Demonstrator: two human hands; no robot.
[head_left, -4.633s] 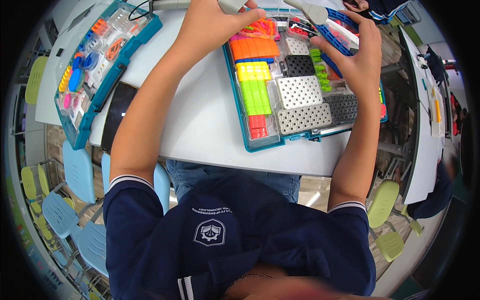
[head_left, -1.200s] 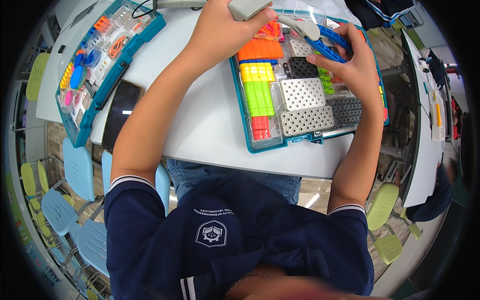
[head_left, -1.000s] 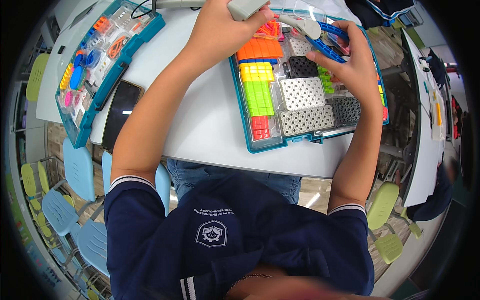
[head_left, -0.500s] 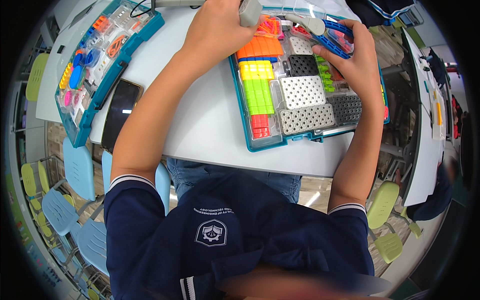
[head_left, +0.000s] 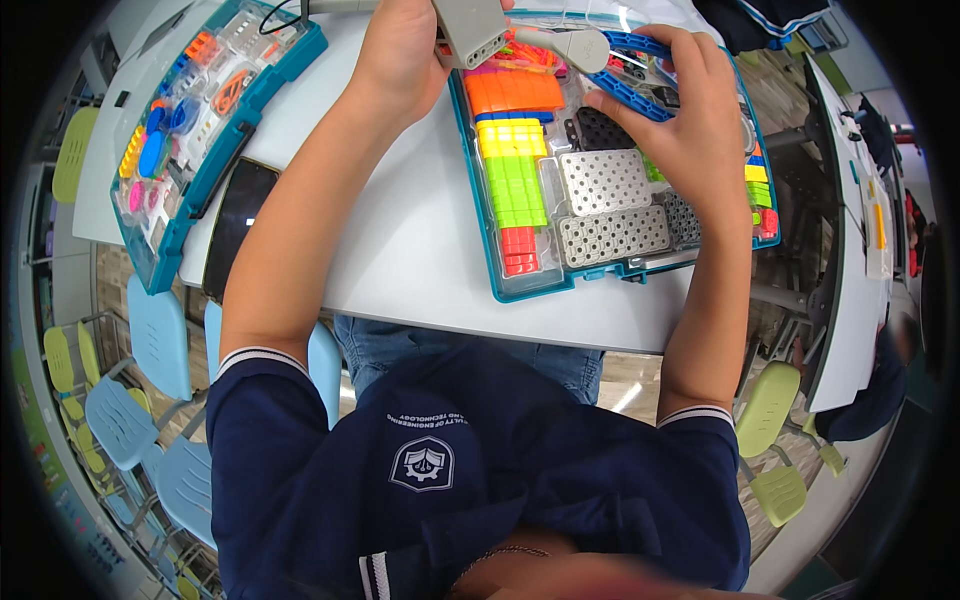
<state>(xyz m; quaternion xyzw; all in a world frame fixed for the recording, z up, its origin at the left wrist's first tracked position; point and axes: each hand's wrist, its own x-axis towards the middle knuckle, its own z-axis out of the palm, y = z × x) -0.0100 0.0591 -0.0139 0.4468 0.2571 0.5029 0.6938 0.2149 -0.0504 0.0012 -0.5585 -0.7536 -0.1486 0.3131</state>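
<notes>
While both arms are stretched toward twelve o'clock, each hand is occupied by a building part. The left forearm (head_left: 300, 215) is slanted from eight o'clock up toward twelve, and a grey block (head_left: 475, 38) is gripped by the left hand (head_left: 400, 65); its fingers are closed around the block, though they are largely hidden by it. The right forearm (head_left: 718, 260) is held almost upright at the three o'clock side, with the right hand (head_left: 695, 125) turned inward toward eleven. A blue forked piece (head_left: 628, 96) at one o'clock is held there, its lower prong met by the thumb and its upper prong by the fingers, which are spread wide across it. Its left end is fitted to a grey joint (head_left: 585, 50), reaching toward the block; whether the two are joined cannot be told. Beneath both hands, a teal-rimmed case (head_left: 535, 293) of coloured parts is set on the white tabletop (head_left: 400, 250). At ten o'clock, a second case (head_left: 190, 205) and a dark phone (head_left: 238, 215) are seen.
</notes>
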